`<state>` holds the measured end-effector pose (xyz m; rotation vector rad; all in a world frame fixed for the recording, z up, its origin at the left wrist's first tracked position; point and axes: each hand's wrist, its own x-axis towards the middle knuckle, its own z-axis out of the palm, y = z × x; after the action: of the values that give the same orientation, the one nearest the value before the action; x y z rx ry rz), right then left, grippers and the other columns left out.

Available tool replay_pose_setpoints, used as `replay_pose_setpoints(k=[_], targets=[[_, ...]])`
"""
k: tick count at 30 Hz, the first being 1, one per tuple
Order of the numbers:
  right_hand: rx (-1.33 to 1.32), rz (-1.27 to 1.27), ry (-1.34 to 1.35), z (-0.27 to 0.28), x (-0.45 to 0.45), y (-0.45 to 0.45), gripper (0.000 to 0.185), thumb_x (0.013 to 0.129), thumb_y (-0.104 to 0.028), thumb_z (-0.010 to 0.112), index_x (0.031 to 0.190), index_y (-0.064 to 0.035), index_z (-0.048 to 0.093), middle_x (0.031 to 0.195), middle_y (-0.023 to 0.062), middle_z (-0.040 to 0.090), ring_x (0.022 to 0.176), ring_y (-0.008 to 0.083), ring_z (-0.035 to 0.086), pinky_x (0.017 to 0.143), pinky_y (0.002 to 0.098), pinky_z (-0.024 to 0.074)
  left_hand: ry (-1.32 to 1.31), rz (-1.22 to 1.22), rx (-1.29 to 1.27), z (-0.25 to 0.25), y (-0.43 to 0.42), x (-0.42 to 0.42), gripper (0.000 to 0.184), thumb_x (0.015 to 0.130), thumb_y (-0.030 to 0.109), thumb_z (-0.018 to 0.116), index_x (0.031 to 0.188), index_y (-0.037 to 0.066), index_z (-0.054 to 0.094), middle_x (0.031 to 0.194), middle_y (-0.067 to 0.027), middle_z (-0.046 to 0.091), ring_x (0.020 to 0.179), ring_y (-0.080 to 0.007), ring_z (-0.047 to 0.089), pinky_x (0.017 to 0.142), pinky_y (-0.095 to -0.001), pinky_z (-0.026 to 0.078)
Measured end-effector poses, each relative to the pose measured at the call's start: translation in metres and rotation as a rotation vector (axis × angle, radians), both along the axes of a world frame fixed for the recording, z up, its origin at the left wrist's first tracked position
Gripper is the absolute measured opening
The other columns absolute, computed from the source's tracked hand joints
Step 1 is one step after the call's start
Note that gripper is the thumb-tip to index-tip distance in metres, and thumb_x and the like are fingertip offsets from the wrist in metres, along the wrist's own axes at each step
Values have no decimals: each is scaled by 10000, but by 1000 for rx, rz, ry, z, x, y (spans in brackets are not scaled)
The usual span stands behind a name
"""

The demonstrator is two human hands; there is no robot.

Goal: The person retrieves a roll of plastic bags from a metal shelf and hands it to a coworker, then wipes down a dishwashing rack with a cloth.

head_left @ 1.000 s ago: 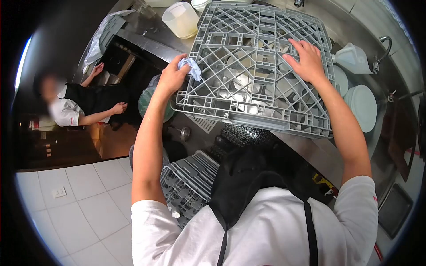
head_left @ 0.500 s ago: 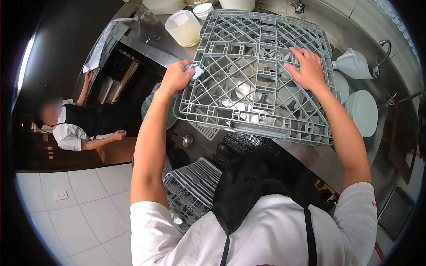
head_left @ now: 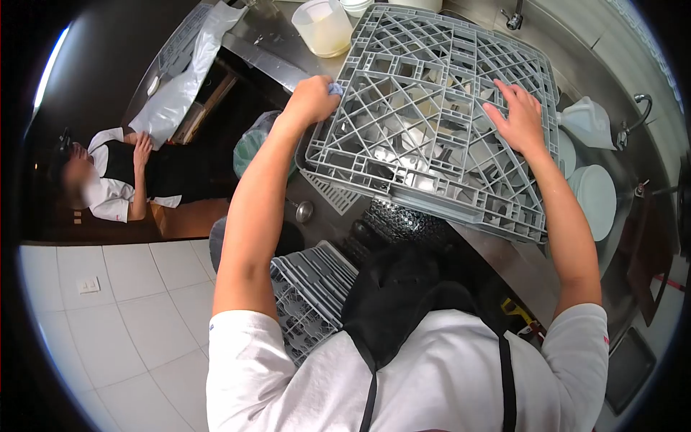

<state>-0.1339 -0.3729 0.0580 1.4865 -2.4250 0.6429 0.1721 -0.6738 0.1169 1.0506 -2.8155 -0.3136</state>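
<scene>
A large grey plastic rack (head_left: 432, 101) with a crisscross lattice lies in front of me, and dishes and shiny metal pieces show through its openings. At the rack's left edge, my left hand (head_left: 315, 99) is closed around a crumpled blue-white cloth (head_left: 335, 89), most of which the fingers hide. My right hand (head_left: 520, 119) is over the right part of the lattice, fingers spread, holding nothing. Whether its fingertips touch the rack is hard to tell.
Beyond the rack's left corner is a translucent tub (head_left: 322, 29). White plates (head_left: 594, 201) and a translucent jug (head_left: 586, 122) are at the right, near a tap (head_left: 637, 119). Grey racks (head_left: 317, 288) stand low left. A co-worker (head_left: 119, 173) handles a plastic sheet (head_left: 188, 79).
My left hand has moved up along the rack's edge with the cloth. My right hand stays spread over the lattice. The co-worker's hands have come together at the sheet, which now hangs lower.
</scene>
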Motion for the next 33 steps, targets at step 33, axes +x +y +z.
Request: replay_pose_setpoints(k=[33], targets=[[18,-28,49,-2,-1,-1,645,921,-576,610,1421,-171,570,1345,169,582,1277,345,519,1132,466,314,43,161,-89,-7,8,-2,418,831,258,660,1155,-5,648,1090,-287,691,1072,-455,653,938,-507,519]])
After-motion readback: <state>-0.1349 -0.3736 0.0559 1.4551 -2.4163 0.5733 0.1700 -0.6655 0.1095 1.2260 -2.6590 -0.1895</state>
